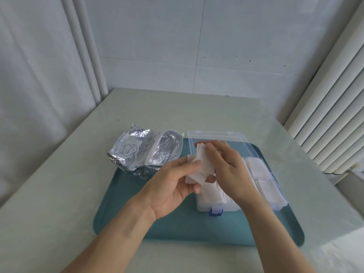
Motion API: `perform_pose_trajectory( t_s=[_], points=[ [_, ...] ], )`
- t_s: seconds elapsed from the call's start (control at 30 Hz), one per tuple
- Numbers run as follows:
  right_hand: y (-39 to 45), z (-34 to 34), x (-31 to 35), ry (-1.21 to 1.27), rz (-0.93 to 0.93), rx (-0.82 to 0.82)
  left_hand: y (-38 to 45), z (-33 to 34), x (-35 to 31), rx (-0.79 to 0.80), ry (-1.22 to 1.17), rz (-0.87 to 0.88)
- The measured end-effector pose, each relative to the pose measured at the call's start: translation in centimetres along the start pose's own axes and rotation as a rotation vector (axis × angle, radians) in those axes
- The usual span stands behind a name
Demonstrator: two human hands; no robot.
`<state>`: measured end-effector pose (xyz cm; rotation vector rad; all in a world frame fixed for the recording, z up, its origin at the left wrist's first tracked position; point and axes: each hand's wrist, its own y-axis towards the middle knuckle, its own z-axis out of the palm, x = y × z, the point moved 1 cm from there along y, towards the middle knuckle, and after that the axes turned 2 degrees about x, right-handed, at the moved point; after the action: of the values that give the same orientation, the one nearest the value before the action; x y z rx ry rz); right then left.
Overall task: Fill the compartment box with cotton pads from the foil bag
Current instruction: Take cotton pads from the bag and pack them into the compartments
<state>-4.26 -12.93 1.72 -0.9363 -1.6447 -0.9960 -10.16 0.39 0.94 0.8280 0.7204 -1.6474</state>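
Head view: left hand (pixel 173 186) and right hand (pixel 226 164) share a grip on a small stack of cotton pads (pixel 199 166), held directly above the compartment box (pixel 262 186). Its near-left compartment lies just below, so the drop is short. Foil bag (pixel 145 152) sits open to the left.

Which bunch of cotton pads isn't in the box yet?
The stack of cotton pads held between the left hand and right hand, above the compartment box. The other cotton pads already lie in its compartments.
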Motion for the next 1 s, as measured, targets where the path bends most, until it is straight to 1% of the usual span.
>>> perform_pose_trajectory(
  t_s=[0.13,0.23,0.3,0.33,0.4,0.47,0.53,0.67,0.73,0.83,0.9,1.0],
  points=[
    [-0.1,0.0,0.2,0.064,0.036,0.122,-0.1,0.0,-0.1,0.019,-0.102,-0.086],
    [-0.5,-0.1,0.6,-0.011,0.026,0.166,-0.1,-0.1,0.1,0.027,-0.059,-0.103],
    [-0.7,-0.3,0.7,-0.067,-0.015,0.186,0.0,-0.2,0.2,0.007,-0.05,-0.1],
    [-0.8,-0.4,0.8,-0.07,-0.046,0.22,0.1,-0.3,0.2,-0.009,-0.07,-0.095],
    [-0.9,-0.8,0.7,-0.188,-0.137,0.298,0.1,-0.7,0.1,-0.032,-0.103,-0.073],
    [-0.9,-0.8,0.2,-0.449,-0.237,0.35,0.1,-0.8,0.0,-0.03,-0.084,-0.06],
    [-1.0,-0.4,-0.1,-0.605,-0.276,0.342,0.1,-0.8,0.1,-0.032,-0.042,-0.054],
    [-1.0,-0.1,0.0,-0.548,-0.322,0.215,-0.1,-0.3,-0.1,-0.014,0.043,-0.019],
    [-1.0,-0.2,0.0,-0.557,-0.326,0.228,-0.1,-0.2,-0.1,-0.034,0.055,-0.013],
    [-1.1,0.1,-0.4,-0.623,-0.351,0.288,0.0,-0.3,0.2,-0.098,0.151,0.009],
    [-1.0,0.5,-0.8,-0.643,-0.368,0.282,0.1,-0.3,0.4,-0.087,0.207,0.04],
    [-1.1,0.6,-0.9,-0.632,-0.406,0.295,0.0,-0.1,0.3,-0.039,0.207,0.025]
  ],
)
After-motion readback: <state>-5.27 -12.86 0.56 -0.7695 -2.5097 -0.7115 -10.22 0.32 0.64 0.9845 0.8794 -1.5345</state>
